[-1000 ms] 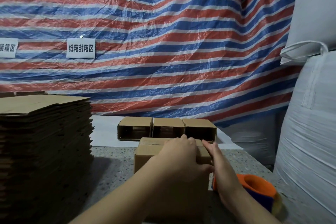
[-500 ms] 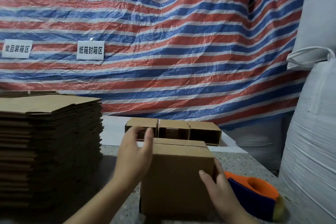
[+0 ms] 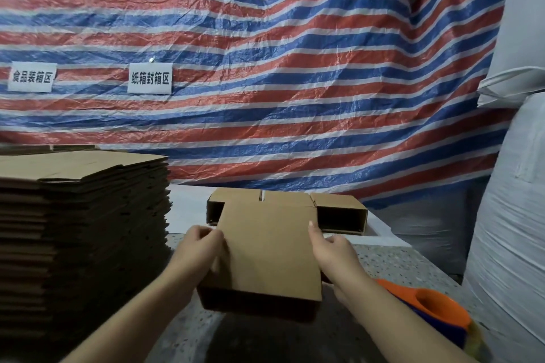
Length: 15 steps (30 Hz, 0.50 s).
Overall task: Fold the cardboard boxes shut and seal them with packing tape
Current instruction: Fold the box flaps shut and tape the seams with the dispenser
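Observation:
A brown cardboard box (image 3: 267, 250) is lifted off the speckled table (image 3: 407, 262), tilted with its plain side toward me. My left hand (image 3: 200, 247) grips its left edge, fingers curled round it. My right hand (image 3: 330, 250) holds the right edge, thumb on the near face. An orange and blue tape dispenser (image 3: 436, 312) lies on the table at my right forearm. Behind the held box stands a row of assembled boxes (image 3: 339, 209) with their open sides facing me, partly hidden.
A tall stack of flat cardboard blanks (image 3: 82, 215) fills the left of the table. Big white woven sacks (image 3: 516, 230) stand at the right. A striped tarp (image 3: 295, 68) with two paper labels hangs behind. A white sheet (image 3: 191, 206) lies under the box row.
The box has been lifted from the table and tipped up toward me. My left hand slid from its top to the left edge; my right hand rose up the right edge.

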Available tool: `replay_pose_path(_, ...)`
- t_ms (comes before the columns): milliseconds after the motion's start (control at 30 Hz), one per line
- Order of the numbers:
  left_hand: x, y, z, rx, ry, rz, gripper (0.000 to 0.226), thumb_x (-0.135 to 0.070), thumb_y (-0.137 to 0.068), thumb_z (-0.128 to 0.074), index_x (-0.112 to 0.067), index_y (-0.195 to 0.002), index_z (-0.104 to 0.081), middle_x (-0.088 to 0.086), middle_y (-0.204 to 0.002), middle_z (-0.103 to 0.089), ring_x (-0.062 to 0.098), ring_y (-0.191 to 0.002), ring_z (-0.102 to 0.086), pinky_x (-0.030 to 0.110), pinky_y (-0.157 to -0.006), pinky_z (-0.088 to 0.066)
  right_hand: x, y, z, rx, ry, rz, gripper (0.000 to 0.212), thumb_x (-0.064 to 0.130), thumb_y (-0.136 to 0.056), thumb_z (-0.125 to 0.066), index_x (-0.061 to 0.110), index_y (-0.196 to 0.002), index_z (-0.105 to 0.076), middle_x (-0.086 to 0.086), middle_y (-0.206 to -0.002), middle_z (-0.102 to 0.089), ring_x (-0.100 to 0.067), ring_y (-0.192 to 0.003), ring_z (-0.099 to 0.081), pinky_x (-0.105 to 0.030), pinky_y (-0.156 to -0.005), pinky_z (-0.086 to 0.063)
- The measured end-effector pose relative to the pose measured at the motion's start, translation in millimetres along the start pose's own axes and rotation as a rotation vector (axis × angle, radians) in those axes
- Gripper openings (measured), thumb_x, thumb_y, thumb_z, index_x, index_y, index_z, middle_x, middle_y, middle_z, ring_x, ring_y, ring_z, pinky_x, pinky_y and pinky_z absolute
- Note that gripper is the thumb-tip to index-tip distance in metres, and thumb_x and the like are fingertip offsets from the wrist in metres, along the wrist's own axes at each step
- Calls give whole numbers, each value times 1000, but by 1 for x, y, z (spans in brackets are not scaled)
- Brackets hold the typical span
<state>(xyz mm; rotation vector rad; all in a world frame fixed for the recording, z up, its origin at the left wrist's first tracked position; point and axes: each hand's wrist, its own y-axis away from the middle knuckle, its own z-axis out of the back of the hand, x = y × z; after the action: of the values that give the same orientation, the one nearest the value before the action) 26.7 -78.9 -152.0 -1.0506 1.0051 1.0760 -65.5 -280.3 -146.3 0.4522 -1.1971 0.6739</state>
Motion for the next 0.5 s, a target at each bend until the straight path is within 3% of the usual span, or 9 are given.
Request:
replay_pose_path(67, 9, -10, 4, 37, -39, 84, 13, -20, -94, -53, -13, -100, -61, 12, -95, -66, 24, -82, -62, 34, -66, -49, -5, -8, -13, 121, -57, -107, 59, 58, -102, -39, 13, -138, -54, -11, -137, -60, -29, -122, -56, -40, -102, -47)
replay_pose_path(100, 16, -13, 6, 61, -48, 120, 14, -20, -95, -54, -10, -100, -62, 14, -96, -67, 25, -84, -63, 36, -70, -50, -12, -10, -19, 180, -95, -152, 54, 55, -104, -38, 15, -132, -60, -9, -131, -65, -26, -117, -59, -38, -99, -49)
replay_pose_path(200, 38, -10, 7, 146, -1, 219, 23, -28, -100, -52, -8, -106, -61, 13, -105, -65, 26, -97, -62, 36, -76, -51, -37, -10, -31, 303, -146, -217, 42, 43, -106, -36, 19, -102, -71, 2, -76, -78, -12, -74, -70, -20, -58, -46)
replay_pose_path(233, 42, -8, 6, 146, 24, 238, 24, -32, -101, -51, -11, -108, -60, 10, -107, -64, 24, -97, -61, 34, -73, -48, -44, -9, -35, 317, -146, -210, 41, 41, -107, -36, 21, -98, -71, 5, -69, -76, -10, -66, -71, -19, -53, -45)
replay_pose_path(300, 45, -9, 3, 122, 66, 255, 24, -35, -101, -49, -13, -108, -58, 10, -107, -63, 23, -98, -60, 32, -71, -47, -48, -9, -43, 315, -162, -199, 37, 40, -106, -39, 19, -102, -70, -2, -80, -79, -16, -76, -74, -25, -61, -52)
replay_pose_path(367, 45, -19, 0, 67, 87, 231, 23, -33, -99, -50, -12, -105, -57, 11, -104, -63, 24, -96, -61, 34, -73, -49, -43, -12, -54, 269, -212, -196, 34, 41, -102, -42, 17, -112, -64, -12, -102, -75, -27, -95, -71, -40, -82, -59)
replay_pose_path(433, 40, -35, -3, -12, 84, 172, 24, -33, -98, -48, -11, -99, -56, 10, -97, -61, 23, -88, -60, 33, -62, -46, -33, -21, -68, 245, -243, -162, 36, 44, -99, -43, 17, -115, -59, -15, -112, -68, -33, -104, -66, -52, -97, -54)
replay_pose_path(500, 35, -59, -4, -95, 98, 133, 24, -33, -98, -46, -11, -96, -55, 10, -93, -59, 23, -82, -59, 30, -55, -43, -21, -31, -83, 245, -274, -108, 35, 44, -96, -44, 18, -115, -58, -13, -113, -67, -31, -105, -65, -54, -99, -52)
